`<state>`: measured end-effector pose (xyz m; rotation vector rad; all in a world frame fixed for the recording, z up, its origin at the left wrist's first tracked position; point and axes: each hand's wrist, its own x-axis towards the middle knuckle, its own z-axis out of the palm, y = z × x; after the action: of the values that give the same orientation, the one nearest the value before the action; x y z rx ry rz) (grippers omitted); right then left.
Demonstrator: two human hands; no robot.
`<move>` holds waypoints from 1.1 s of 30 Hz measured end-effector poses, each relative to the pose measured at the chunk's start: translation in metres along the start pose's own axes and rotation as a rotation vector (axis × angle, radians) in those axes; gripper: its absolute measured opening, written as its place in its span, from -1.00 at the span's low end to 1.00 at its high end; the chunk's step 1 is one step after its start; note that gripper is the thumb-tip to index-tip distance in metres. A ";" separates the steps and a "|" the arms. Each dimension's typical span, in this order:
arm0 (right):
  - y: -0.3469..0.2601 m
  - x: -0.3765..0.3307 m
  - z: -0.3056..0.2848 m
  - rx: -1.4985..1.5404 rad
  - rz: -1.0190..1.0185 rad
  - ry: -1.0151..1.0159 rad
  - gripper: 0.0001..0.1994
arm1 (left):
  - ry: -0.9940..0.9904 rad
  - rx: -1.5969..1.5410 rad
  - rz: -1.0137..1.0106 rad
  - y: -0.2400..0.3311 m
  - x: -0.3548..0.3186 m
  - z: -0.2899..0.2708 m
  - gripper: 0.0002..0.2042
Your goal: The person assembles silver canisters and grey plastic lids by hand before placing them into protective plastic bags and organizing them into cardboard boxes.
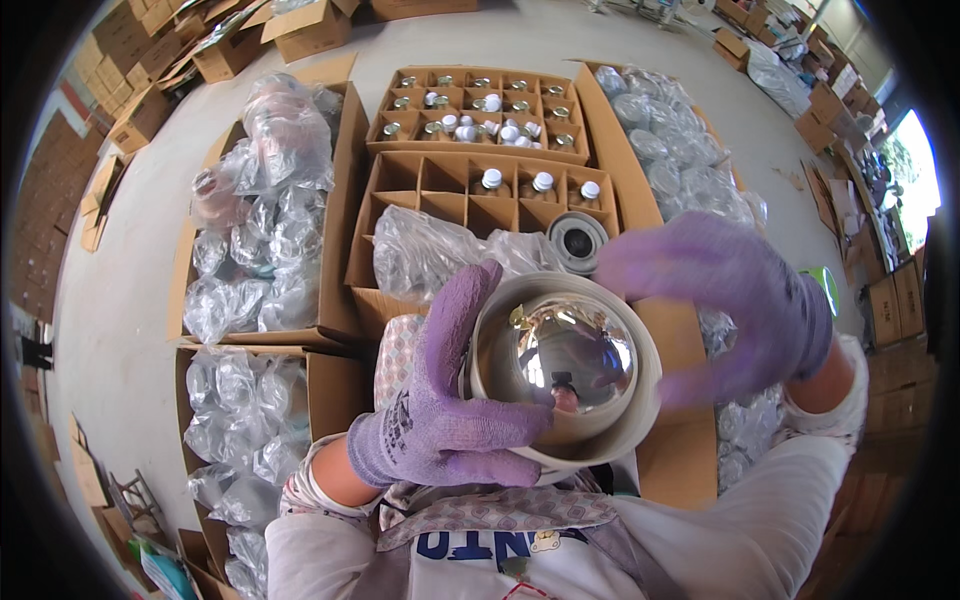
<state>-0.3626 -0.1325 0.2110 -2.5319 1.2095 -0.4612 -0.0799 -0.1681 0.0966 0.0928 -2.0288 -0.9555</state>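
Note:
Close in front of me is a round, pale housing [645, 360] with a mirrored, silver dome [575, 350] inside, like the rounded end of a vacuum flask liner. Wrapped around its left side is my left hand [455, 400], in a purple-coated glove, the thumb along the rim and fingers across the near edge. My right hand [715, 300], gloved the same, is blurred by motion beside the right rim. Its thumb and fingers are spread, and nothing shows between them. A grey round part with a dark centre [577, 243] sits just beyond the housing.
Ahead stand divided cartons [440, 180] with white-capped bottles [492, 180] and crumpled clear plastic bags [415, 250]. Boxes of plastic-wrapped items flank me at the left [265, 240] and right [650, 130]. More cartons [310, 30] line the grey floor [120, 300].

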 end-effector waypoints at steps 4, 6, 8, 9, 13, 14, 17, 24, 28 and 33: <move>-0.079 0.008 0.004 -0.275 0.065 -0.348 -0.33 | 0.102 0.075 0.110 0.013 -0.009 0.024 -0.58; -0.088 0.002 0.016 -0.343 0.142 -0.348 -0.31 | 0.116 0.101 0.131 0.020 -0.016 0.030 -0.59; -0.099 0.003 0.019 -0.370 0.248 -0.408 -0.30 | 0.149 0.121 0.180 0.030 -0.016 0.035 -0.61; -0.105 0.007 0.018 -0.387 0.297 -0.494 -0.31 | 0.163 0.108 0.208 0.034 -0.022 0.039 -0.61; -0.129 0.021 0.025 -0.444 0.460 -0.784 -0.32 | 0.199 0.096 0.241 0.041 -0.034 0.044 -0.60; -0.133 0.024 0.027 -0.412 0.490 -0.836 -0.33 | 0.218 0.091 0.250 0.041 -0.035 0.047 -0.59; -0.139 0.030 0.034 -0.333 0.663 -0.900 -0.42 | 0.187 0.159 0.249 0.047 -0.035 0.052 -0.58; -0.130 0.004 0.042 -0.150 0.822 -0.627 -0.53 | 0.212 0.227 0.214 0.055 -0.032 0.066 -0.59; -0.142 -0.002 0.021 -0.061 0.882 -0.794 -0.41 | 0.113 0.207 0.243 0.064 -0.036 0.068 -0.67; -0.145 -0.017 0.046 -0.135 0.830 -0.995 -0.27 | 0.039 0.302 0.322 0.062 -0.049 0.081 -0.74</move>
<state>-0.2532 -0.0259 0.2243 -1.6334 1.6192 0.9566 -0.0919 -0.0572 0.0776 -0.0522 -2.0595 -0.4417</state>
